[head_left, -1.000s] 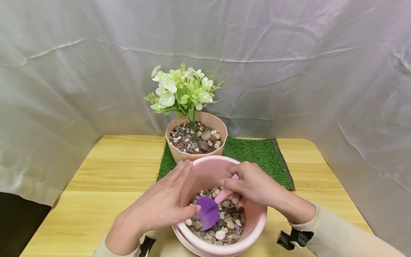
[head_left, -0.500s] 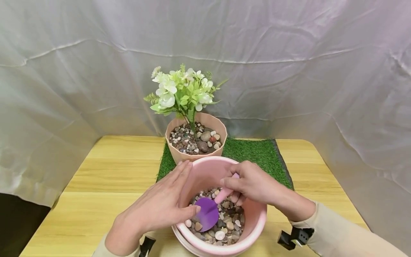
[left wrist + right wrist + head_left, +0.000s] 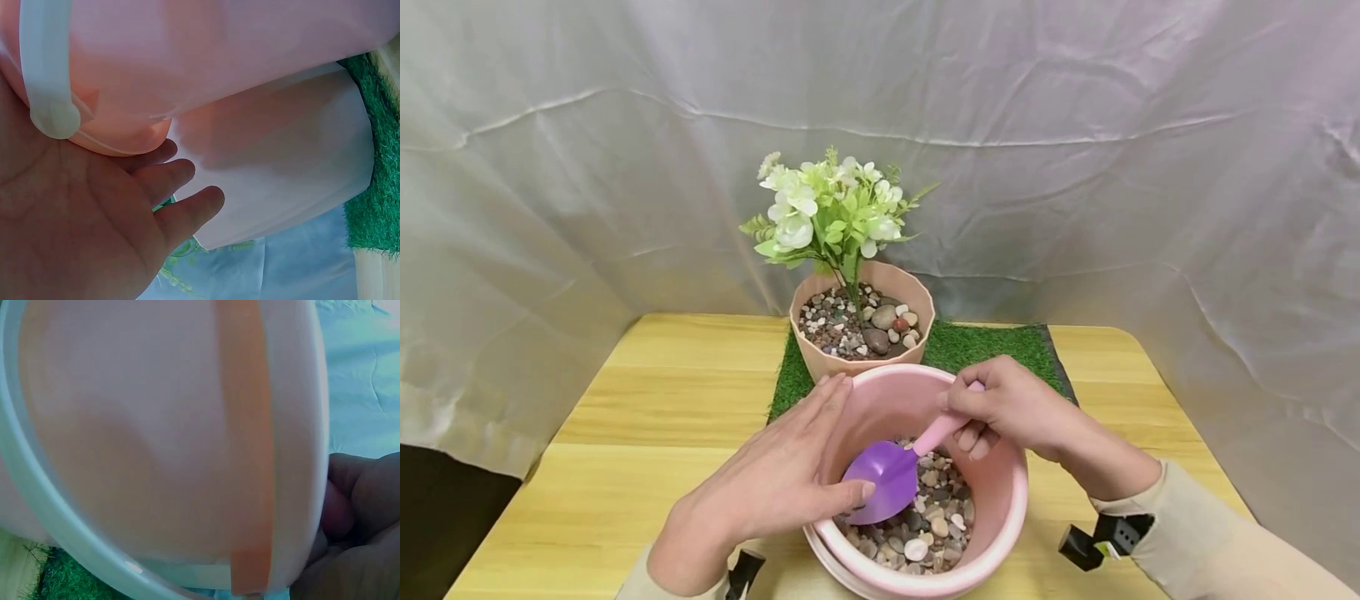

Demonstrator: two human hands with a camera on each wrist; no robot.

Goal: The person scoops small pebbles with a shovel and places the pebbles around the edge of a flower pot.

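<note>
A pink bucket (image 3: 1017,508) stands at the front of the table with several mixed pebbles (image 3: 936,510) in its bottom. My left hand (image 3: 760,496) rests on its left rim, fingers straight along the outside and thumb over the inner side. In the left wrist view those fingers lie loosely beside the bucket wall (image 3: 250,44). My right hand (image 3: 1015,414) grips the pink handle of a small purple shovel (image 3: 887,483). The blade is inside the bucket near my left thumb, above the pebbles; its load cannot be made out. The right wrist view shows the bucket's outside (image 3: 144,425).
Behind the bucket, a peach planter (image 3: 842,364) holds pebbles and white flowers (image 3: 842,208) on a green grass mat (image 3: 992,343). A white bucket handle (image 3: 47,62) hangs by my left palm. Grey cloth (image 3: 1075,208) surrounds the wooden table (image 3: 662,400).
My right hand has risen and shifted right, drawing the shovel handle up; the blade has lifted off the pebbles and turned. My left hand stays put on the rim.
</note>
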